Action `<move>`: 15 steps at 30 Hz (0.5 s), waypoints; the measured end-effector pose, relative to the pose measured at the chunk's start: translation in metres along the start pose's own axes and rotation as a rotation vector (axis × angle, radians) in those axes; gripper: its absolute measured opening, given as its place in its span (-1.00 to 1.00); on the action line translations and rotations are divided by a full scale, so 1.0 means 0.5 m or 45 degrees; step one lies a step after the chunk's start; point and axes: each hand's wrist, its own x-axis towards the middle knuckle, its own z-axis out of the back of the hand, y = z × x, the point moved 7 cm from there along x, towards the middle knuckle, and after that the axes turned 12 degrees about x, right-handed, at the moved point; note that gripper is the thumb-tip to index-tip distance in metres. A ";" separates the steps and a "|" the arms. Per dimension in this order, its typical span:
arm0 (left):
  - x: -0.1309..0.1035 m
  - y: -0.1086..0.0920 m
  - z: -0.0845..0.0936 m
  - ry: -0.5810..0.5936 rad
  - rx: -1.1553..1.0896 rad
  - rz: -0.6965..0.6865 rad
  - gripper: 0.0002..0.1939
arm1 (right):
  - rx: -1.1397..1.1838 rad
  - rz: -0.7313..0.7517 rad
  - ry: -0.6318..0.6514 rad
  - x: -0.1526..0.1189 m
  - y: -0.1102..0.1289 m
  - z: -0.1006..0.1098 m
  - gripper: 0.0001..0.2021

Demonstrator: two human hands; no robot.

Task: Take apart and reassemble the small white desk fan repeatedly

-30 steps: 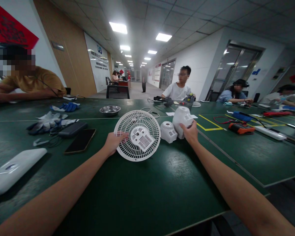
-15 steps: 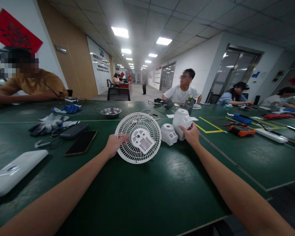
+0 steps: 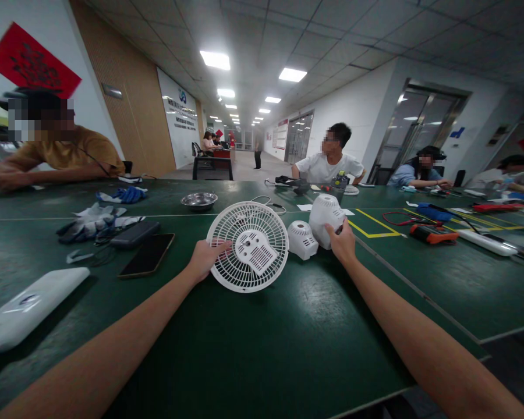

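My left hand (image 3: 204, 259) grips the left rim of a round white fan grille (image 3: 257, 256), which is tilted up with its slotted centre facing me. On the right, my right hand (image 3: 341, 238) holds the side of a tall white plastic housing (image 3: 325, 218), its thumb on the near face and the other fingers mostly hidden behind. Between the grille and that housing sits a smaller white vented housing (image 3: 303, 240) on the green table (image 3: 253, 349).
A steel bowl (image 3: 199, 201) lies behind the grille. To the left are gloves (image 3: 98, 221), a dark case (image 3: 135, 234), a phone (image 3: 147, 255) and a white device (image 3: 32, 308). An orange meter (image 3: 433, 234) lies right. Several people sit around the table.
The whole view has shifted slightly, moving the scene a little to the right. Both hands keep their holds on the grille and the tall housing.
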 end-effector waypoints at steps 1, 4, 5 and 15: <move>0.000 0.001 0.001 -0.002 -0.002 0.002 -0.67 | -0.026 0.000 -0.015 0.001 -0.002 0.002 -0.26; -0.001 0.000 0.000 -0.001 -0.003 0.008 -0.67 | -0.044 -0.001 -0.051 0.004 -0.006 0.006 -0.26; -0.002 -0.001 0.000 0.000 0.001 0.015 -0.68 | -0.024 -0.005 -0.067 0.004 -0.008 0.008 -0.27; 0.000 0.002 -0.002 0.023 -0.018 0.013 -0.73 | 0.096 -0.085 -0.222 -0.003 -0.017 0.027 -0.39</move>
